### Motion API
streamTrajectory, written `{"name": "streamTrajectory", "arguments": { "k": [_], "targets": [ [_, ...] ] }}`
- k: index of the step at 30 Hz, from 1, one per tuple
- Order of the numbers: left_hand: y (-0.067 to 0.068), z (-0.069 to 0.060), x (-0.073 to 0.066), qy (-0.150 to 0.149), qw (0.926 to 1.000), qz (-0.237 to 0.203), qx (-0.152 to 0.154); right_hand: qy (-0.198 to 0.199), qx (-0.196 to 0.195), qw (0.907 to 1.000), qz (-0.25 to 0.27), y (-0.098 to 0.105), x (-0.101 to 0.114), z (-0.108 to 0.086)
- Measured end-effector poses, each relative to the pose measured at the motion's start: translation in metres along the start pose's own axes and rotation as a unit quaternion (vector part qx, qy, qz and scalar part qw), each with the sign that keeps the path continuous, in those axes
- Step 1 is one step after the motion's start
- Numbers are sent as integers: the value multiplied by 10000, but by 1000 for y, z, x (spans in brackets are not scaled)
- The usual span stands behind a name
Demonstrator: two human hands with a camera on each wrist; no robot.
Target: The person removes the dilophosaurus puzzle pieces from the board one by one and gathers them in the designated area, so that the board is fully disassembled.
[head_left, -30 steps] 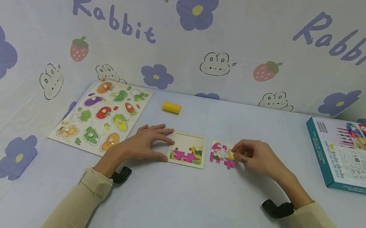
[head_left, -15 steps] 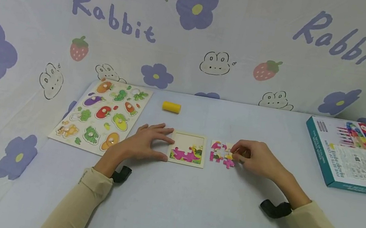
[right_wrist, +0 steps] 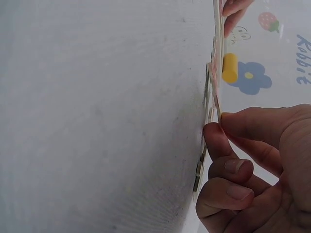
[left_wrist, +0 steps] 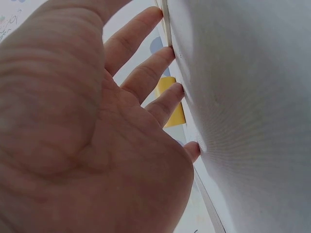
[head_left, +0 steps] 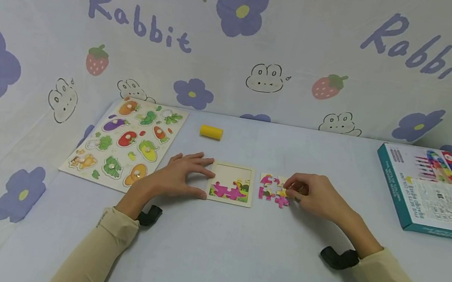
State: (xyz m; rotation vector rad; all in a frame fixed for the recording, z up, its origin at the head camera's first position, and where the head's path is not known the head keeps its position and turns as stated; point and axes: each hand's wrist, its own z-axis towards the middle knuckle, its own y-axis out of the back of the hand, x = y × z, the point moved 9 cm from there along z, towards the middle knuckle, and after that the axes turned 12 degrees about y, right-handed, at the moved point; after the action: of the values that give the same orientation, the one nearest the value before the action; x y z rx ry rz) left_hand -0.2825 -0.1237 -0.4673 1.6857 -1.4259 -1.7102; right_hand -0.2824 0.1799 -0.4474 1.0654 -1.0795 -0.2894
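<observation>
A small square wooden frame [head_left: 228, 202] lies mid-table, its lower part filled with pink, green and yellow puzzle pieces, bare board above. My left hand [head_left: 178, 177] [left_wrist: 97, 145] rests against its left edge, fingers spread and thumb at the lower corner. Just right of the frame, several loose puzzle pieces [head_left: 266, 194] lie close together. Over their right side, my right hand [head_left: 318, 194] [right_wrist: 257, 165] pinches a thin piece [right_wrist: 217, 103] between thumb and a finger, seen edge-on in the right wrist view. Its other fingers are curled, and they partly hide the pieces in the head view.
A vegetable knob board [head_left: 125, 143] lies at the left, behind my left forearm. Behind the frame is a yellow cylinder [head_left: 211, 132], also visible in both wrist views. A flat teal-edged box [head_left: 433, 191] lies at the right. A printed cloth hangs along the back.
My right hand has shifted very slightly left, and the pink piece by its fingertips has moved a little left too. The left hand stays in place on the frame.
</observation>
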Motion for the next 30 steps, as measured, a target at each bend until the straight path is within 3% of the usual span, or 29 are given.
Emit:
{"name": "streamTrajectory", "arguments": {
  "k": [30],
  "targets": [
    [0, 0, 0, -9, 10000, 1, 5, 1, 22, 9999, -157, 1, 6, -4]
  ]
}}
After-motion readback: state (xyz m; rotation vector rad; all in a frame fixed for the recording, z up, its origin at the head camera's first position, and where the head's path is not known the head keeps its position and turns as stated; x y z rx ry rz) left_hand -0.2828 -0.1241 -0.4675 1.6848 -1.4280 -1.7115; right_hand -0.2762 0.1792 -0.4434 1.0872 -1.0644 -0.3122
